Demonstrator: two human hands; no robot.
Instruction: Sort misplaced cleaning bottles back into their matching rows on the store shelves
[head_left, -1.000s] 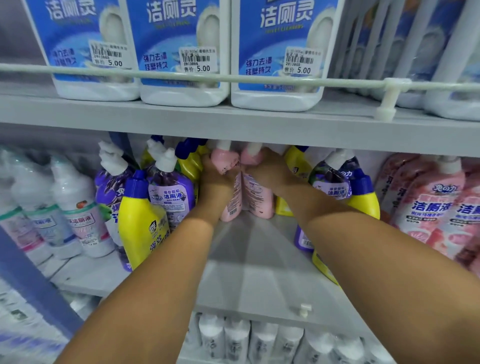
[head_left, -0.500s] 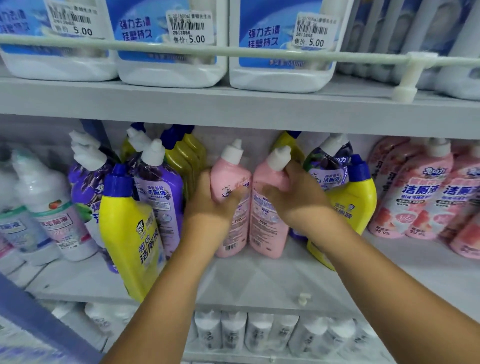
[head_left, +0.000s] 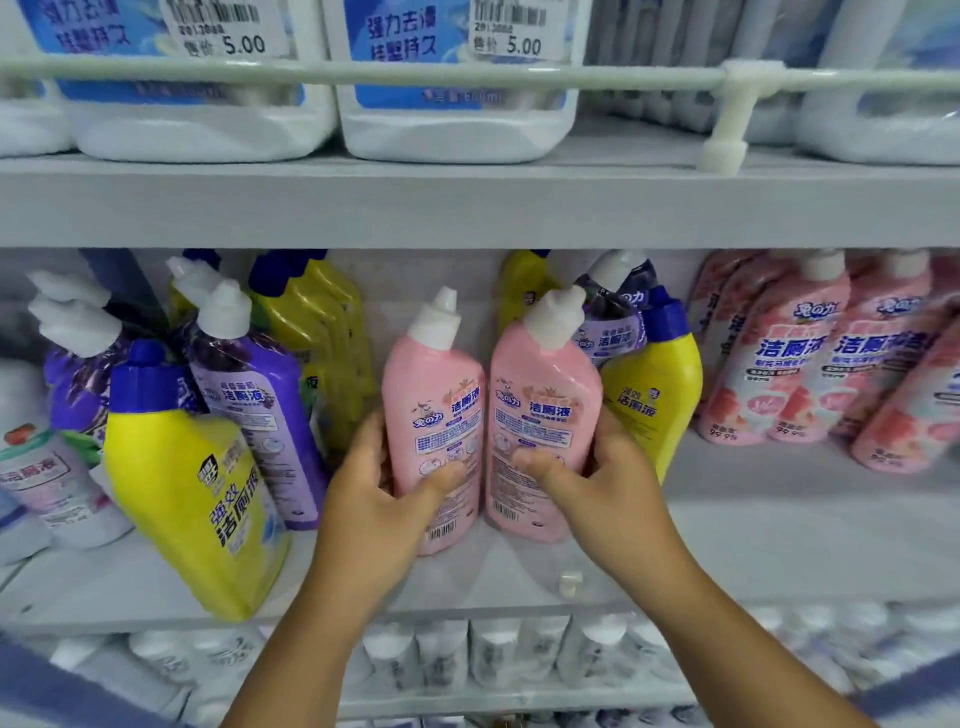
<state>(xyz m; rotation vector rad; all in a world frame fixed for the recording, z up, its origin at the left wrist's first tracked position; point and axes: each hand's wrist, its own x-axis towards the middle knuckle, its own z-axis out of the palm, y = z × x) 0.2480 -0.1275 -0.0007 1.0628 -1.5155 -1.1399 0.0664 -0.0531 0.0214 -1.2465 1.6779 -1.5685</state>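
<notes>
Two pink bottles with white caps stand side by side in the middle of the middle shelf (head_left: 779, 519). My left hand (head_left: 384, 499) grips the left pink bottle (head_left: 434, 405) low on its body, thumb across its label. My right hand (head_left: 592, 478) grips the right pink bottle (head_left: 543, 395) the same way. A row of matching pink bottles (head_left: 810, 364) stands at the right of the shelf. Yellow bottles with blue caps (head_left: 192, 478) and purple bottles (head_left: 260, 395) are mixed at the left; one yellow (head_left: 657, 384) and one purple bottle (head_left: 615, 317) stand just right of my hands.
Large white jugs with blue labels (head_left: 452, 78) fill the upper shelf behind a white rail (head_left: 519, 75). White bottles (head_left: 52, 467) stand at the far left. More white bottles (head_left: 493, 654) line the shelf below. A small white peg (head_left: 570, 582) sits near the shelf's front edge.
Both hands have drawn the two pink bottles forward from the back of the shelf toward its front, and their grip has slid from the necks down to the bottle bodies.
</notes>
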